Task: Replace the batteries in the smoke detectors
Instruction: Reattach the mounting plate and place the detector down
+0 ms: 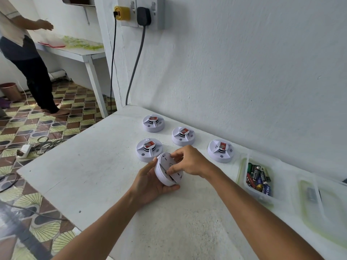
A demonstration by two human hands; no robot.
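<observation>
I hold a white round smoke detector (165, 171) on edge above the white table (90, 166), its back side turned towards me. My left hand (150, 182) grips it from below and behind. My right hand (189, 163) pinches its back plate with curled fingers and thumb. Several more white detectors with red labels lie face up on the table behind it, among them one just behind the held unit (148, 149), one further back (153, 123) and one to the right (220, 150). A clear plastic tub (249, 190) at the right holds several batteries (258, 178).
A second clear container (330, 207) with a small dark item sits at the far right. The wall runs along the table's back, with a socket and two cables (138, 59) above the corner. A person (24, 53) stands at another table at the left; cables lie on the tiled floor.
</observation>
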